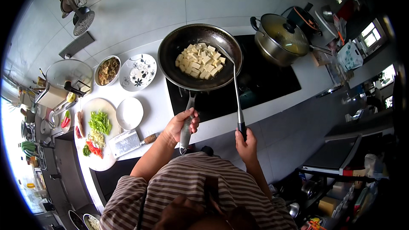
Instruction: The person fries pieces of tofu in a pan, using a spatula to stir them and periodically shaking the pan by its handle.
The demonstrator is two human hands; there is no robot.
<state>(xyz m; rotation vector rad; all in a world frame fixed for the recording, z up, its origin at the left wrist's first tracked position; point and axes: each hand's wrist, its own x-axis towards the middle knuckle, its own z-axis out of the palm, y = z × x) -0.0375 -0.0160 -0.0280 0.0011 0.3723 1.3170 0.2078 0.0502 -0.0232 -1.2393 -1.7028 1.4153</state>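
My left hand (182, 124) is closed around the metal handle of a dark wok (169, 70) over the black cooktop (217, 105). Pale tofu cubes (203, 60) lie together in the wok. My right hand (246, 143) grips the black-ended handle of a metal spatula (237, 92). Its blade rests inside the wok at the right of the cubes. Left of my left hand, a cleaver (126, 143) with a wooden handle lies partly on a round cutting board (112, 105). Chopped green pepper (99, 122), minced garlic (96, 138) and chopped red pepper (94, 149) sit on that board.
A lidded steel pot (278, 44) stands on the cooktop's right part. Left of the wok are a floral plate (138, 72), a bowl of dark cooked food (108, 71) and a white bowl (129, 113). A glass lid (68, 73) stands farther left. Utensils, including a skimmer (83, 21), hang on the wall.
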